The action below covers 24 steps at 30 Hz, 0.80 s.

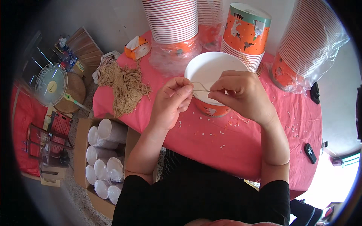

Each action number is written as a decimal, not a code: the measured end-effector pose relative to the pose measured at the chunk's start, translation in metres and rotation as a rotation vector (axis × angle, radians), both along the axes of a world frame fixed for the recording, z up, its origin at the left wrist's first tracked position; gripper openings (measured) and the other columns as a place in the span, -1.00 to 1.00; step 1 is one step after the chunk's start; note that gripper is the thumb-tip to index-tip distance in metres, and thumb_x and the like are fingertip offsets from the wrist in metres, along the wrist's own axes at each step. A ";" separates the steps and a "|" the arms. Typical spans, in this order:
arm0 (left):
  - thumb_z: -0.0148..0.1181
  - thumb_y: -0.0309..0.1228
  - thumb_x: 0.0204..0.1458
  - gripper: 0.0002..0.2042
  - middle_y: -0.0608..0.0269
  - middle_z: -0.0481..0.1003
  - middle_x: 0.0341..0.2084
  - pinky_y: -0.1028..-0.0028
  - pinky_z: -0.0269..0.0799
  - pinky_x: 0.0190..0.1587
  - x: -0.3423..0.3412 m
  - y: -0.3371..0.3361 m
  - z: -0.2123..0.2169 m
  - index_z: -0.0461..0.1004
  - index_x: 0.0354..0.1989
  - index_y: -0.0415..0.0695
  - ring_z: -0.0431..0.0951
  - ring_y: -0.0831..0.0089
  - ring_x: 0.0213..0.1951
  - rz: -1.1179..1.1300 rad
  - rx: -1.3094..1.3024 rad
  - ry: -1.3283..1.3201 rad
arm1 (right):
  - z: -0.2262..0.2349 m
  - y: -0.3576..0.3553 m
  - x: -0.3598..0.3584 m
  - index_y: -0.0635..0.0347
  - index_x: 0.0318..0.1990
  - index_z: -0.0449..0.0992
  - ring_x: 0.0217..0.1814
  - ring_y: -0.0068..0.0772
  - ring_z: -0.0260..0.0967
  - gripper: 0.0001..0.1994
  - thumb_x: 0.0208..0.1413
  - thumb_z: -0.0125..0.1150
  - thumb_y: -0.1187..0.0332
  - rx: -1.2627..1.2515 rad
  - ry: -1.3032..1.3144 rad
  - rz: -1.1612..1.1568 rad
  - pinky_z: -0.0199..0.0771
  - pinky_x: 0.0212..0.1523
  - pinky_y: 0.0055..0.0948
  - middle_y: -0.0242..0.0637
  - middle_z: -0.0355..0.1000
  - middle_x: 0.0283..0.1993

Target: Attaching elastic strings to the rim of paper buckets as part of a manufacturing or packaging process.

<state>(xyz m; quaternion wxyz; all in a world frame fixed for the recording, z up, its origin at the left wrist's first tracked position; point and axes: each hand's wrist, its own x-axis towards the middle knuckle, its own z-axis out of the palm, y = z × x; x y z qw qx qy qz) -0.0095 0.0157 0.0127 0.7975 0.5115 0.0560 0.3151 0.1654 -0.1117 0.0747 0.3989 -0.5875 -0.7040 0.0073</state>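
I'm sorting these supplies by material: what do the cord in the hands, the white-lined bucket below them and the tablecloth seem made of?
Cord: perhaps cotton or jute, matte tan, bending into a soft loop. Bucket: probably coated paperboard, smooth white inside, printed orange outside. Tablecloth: likely woven fabric, matte pink, creasing softly.

On the table [188, 137], a bucket [205, 66] is standing just beyond the left hand [171, 101] and right hand [243, 94], a cord [201, 90] stretching between them. Left of the bucket, a cord bundle [122, 86] is lying; bucket stacks [170, 20] are standing behind, another stack [301, 45] right. A remote [310, 153] is lying near the right edge. Left of the table, a carton [80, 150] is holding containers [112, 130], a fan [52, 84] standing farther back
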 end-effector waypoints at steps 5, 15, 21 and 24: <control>0.14 -0.44 0.19 -0.84 0.41 0.43 -0.46 0.73 0.10 -0.53 -0.001 -0.005 0.008 0.44 -0.11 -0.22 0.26 0.78 -0.52 0.065 0.173 0.094 | -0.001 0.001 0.001 0.18 -0.50 0.56 -0.47 -0.20 0.46 -0.90 -0.07 0.33 0.39 0.114 -0.117 0.016 0.43 -0.46 -0.29 -0.29 0.47 -0.51; 0.21 -0.56 0.11 -0.87 0.37 0.55 -0.38 0.69 0.41 -0.30 -0.005 -0.016 0.030 0.52 -0.18 -0.30 0.49 0.73 -0.34 0.217 0.624 0.273 | 0.000 -0.001 0.001 0.22 -0.38 0.55 -0.54 -0.33 0.39 -0.92 -0.06 0.33 0.49 0.189 -0.141 0.054 0.34 -0.54 -0.41 -0.32 0.42 -0.54; 0.21 -0.55 0.10 -0.90 0.40 0.54 -0.45 0.69 0.37 -0.34 -0.006 -0.010 0.038 0.52 -0.26 -0.31 0.45 0.75 -0.39 0.236 0.687 0.330 | 0.000 -0.003 0.008 0.19 -0.39 0.57 -0.43 -0.15 0.47 -0.93 -0.08 0.31 0.45 0.137 -0.139 0.027 0.46 -0.41 -0.25 -0.22 0.48 -0.49; 0.22 -0.52 0.10 -0.91 0.42 0.52 -0.47 0.70 0.33 -0.38 -0.006 -0.002 0.030 0.53 -0.27 -0.29 0.41 0.77 -0.42 0.251 0.715 0.325 | 0.002 -0.005 0.011 0.19 -0.37 0.57 -0.42 -0.13 0.48 -0.92 -0.07 0.29 0.48 0.113 -0.051 0.013 0.48 -0.39 -0.24 -0.19 0.49 -0.48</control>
